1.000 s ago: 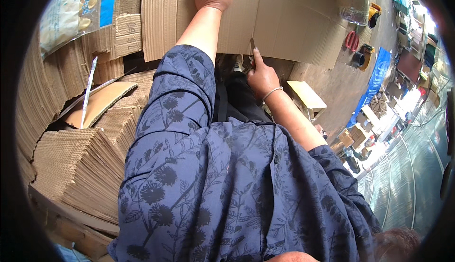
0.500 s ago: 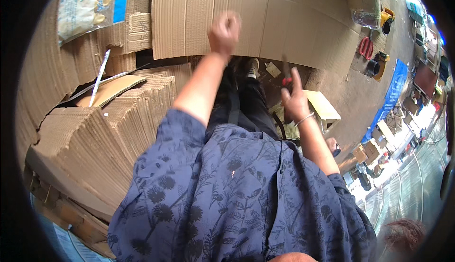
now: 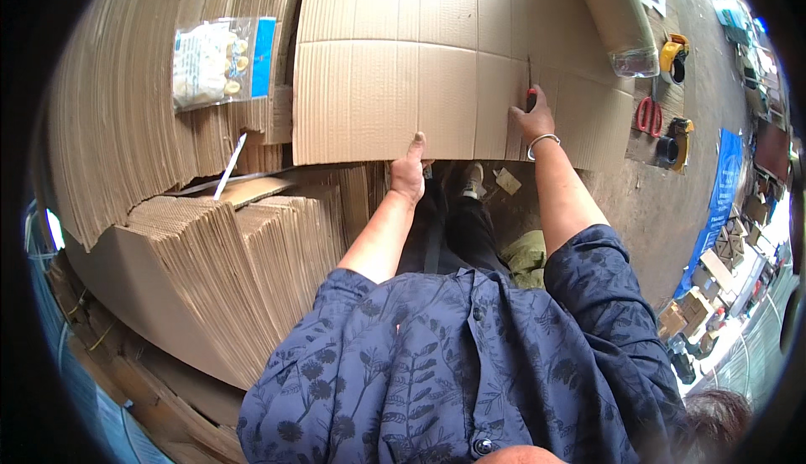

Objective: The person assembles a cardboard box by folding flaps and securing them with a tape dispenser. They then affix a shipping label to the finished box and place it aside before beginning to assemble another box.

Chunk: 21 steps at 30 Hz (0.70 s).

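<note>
While left hand (image 3: 408,174) grips 1 cardboard sheet (image 3: 403,78) edge, right hand (image 3: 532,118) grip's clenched on 1 red-handled cutter (image 3: 530,94).

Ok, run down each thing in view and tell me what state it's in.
Cardboard sheet: flat, creased, gripped at its near edge.
Left hand: gripping the sheet's edge, thumb on top.
Right hand: closed round a red-handled knife, blade against the sheet.
Folded cardboard stacks: standing on edge.
Plastic bag: lying on the stacks.
Red scissors: closed, on the ground.

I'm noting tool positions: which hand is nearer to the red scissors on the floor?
Right. The right hand, holding a red-handled cutter against the cardboard sheet, is closer to the red scissors. The left hand grips the sheet's near edge, farther away.
</note>
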Each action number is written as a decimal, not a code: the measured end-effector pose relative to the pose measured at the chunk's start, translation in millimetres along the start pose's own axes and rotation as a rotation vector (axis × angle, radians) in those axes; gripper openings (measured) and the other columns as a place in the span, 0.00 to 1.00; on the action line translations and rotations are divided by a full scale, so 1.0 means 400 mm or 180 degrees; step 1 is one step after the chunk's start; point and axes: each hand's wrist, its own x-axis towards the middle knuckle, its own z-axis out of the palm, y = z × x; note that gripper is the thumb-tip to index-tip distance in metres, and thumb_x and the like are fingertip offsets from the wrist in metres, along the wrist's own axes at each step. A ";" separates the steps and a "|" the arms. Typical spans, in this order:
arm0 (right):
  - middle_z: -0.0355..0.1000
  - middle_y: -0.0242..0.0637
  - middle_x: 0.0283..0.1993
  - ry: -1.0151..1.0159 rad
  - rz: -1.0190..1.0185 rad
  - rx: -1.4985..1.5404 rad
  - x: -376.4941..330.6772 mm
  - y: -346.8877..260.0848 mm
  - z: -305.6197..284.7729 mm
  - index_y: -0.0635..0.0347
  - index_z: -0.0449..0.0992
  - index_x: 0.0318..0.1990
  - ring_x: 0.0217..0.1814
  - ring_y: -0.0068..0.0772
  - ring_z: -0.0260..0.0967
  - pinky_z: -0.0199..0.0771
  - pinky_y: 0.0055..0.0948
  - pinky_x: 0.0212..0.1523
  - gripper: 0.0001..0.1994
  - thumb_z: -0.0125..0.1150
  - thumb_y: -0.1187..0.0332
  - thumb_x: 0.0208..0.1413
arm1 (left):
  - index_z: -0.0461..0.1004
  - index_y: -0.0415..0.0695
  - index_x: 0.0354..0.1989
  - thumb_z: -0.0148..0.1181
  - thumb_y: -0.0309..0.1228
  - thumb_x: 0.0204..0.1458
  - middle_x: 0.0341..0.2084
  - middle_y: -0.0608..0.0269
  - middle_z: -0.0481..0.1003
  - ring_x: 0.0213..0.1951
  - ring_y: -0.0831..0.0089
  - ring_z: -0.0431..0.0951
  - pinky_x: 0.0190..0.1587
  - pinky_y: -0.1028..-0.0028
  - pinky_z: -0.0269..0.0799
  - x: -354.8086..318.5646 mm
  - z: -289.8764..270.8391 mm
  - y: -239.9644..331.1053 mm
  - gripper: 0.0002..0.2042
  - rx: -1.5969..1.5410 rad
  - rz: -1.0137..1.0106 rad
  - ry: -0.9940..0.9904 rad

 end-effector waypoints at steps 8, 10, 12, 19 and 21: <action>0.69 0.55 0.57 0.0041 -0.0069 0.0029 -0.003 0.016 -0.008 0.50 0.54 0.69 0.60 0.55 0.66 0.67 0.43 0.59 0.43 0.72 0.66 0.45 | 0.73 0.39 0.47 0.64 0.37 0.55 0.41 0.61 0.78 0.43 0.68 0.79 0.44 0.69 0.78 -0.068 0.000 0.120 0.17 -0.0581 0.0469 -0.0238; 0.68 0.56 0.58 -0.0057 -0.0077 0.0119 -0.010 0.002 -0.012 0.50 0.54 0.69 0.60 0.56 0.66 0.67 0.44 0.59 0.42 0.71 0.67 0.46 | 0.73 0.36 0.47 0.63 0.37 0.55 0.44 0.60 0.76 0.45 0.68 0.77 0.47 0.68 0.76 -0.128 0.031 0.176 0.18 -0.0322 0.0505 0.0058; 0.68 0.56 0.58 -0.0128 -0.0091 0.0118 -0.009 -0.001 -0.019 0.51 0.53 0.69 0.60 0.56 0.66 0.68 0.44 0.59 0.42 0.70 0.67 0.46 | 0.72 0.34 0.50 0.64 0.36 0.55 0.46 0.60 0.75 0.46 0.69 0.76 0.51 0.69 0.72 -0.147 0.061 0.192 0.20 0.0082 0.0682 0.0347; 0.68 0.56 0.58 -0.0190 -0.0096 0.0277 0.001 -0.002 -0.031 0.47 0.50 0.70 0.60 0.58 0.66 0.68 0.45 0.58 0.46 0.70 0.66 0.42 | 0.69 0.35 0.54 0.58 0.39 0.58 0.49 0.55 0.74 0.51 0.66 0.74 0.53 0.67 0.70 -0.223 0.166 0.354 0.22 -0.0857 0.0904 -0.0385; 0.68 0.56 0.58 -0.0209 -0.0041 0.0623 0.003 0.010 -0.035 0.48 0.50 0.70 0.60 0.57 0.66 0.68 0.44 0.59 0.45 0.69 0.67 0.44 | 0.73 0.33 0.49 0.60 0.36 0.57 0.45 0.59 0.76 0.45 0.69 0.76 0.48 0.71 0.72 -0.238 0.187 0.385 0.18 -0.0696 0.1015 -0.0129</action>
